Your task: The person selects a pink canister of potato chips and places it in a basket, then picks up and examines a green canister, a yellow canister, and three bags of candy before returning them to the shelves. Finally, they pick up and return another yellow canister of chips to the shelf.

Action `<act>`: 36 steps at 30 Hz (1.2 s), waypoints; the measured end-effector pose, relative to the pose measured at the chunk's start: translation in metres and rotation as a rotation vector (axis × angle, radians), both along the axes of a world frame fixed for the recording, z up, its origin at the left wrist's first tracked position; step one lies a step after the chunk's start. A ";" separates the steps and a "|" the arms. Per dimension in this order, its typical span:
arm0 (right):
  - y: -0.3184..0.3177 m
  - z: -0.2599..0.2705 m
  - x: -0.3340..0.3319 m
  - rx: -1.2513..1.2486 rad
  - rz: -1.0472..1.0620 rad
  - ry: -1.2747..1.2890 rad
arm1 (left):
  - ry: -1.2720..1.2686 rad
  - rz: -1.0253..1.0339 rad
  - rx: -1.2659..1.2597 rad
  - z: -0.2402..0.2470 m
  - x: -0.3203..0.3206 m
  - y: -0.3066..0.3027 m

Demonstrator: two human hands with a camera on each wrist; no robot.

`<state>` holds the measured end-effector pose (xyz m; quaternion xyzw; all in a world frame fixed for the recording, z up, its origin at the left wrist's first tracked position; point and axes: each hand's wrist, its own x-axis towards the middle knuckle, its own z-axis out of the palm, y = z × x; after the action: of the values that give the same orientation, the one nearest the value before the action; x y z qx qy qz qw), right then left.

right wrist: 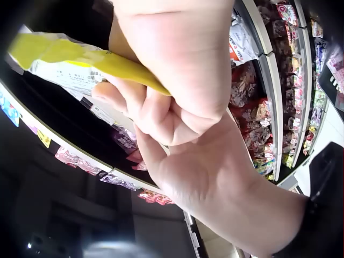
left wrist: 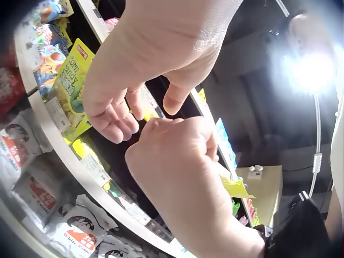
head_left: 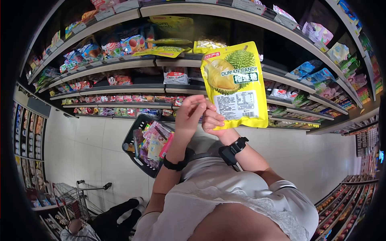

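A yellow bag of durian candy (head_left: 235,86) stands upright in front of the shelves, its printed face toward me. My right hand (head_left: 215,120) grips the bag's lower left edge, fingers curled over it. The right wrist view shows that yellow edge (right wrist: 129,70) tucked into the curled fingers of the right hand (right wrist: 172,80). Close beside it, my left hand (head_left: 189,116) has bent, loose fingers with its fingertips near the right hand. In the left wrist view the left hand (left wrist: 145,59) holds nothing, its thumb apart from its fingers, just above the right hand (left wrist: 172,166).
A dark basket (head_left: 129,138) full of candy packets is on the floor at left. Shelves (head_left: 181,62) of bagged sweets curve across the front, with White Rabbit bags (head_left: 175,76) below. A metal cart (head_left: 70,195) and another person (head_left: 116,217) are behind at lower left.
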<state>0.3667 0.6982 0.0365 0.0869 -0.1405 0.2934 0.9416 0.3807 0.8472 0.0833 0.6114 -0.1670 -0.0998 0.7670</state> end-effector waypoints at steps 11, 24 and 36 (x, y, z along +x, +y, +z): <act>0.027 0.003 -0.010 0.134 0.219 -0.117 | 0.090 -0.021 0.003 0.006 -0.004 0.005; 0.016 -0.016 -0.015 0.091 0.221 -0.086 | 0.111 0.014 -0.013 -0.007 -0.006 -0.002; 0.014 -0.018 -0.026 -1.353 -0.286 0.342 | 0.289 0.080 -0.195 -0.059 0.006 0.071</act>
<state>0.3405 0.7121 0.0189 -0.4910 0.2120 0.1721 0.8273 0.3865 0.9186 0.0244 0.5196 -0.0393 -0.1393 0.8421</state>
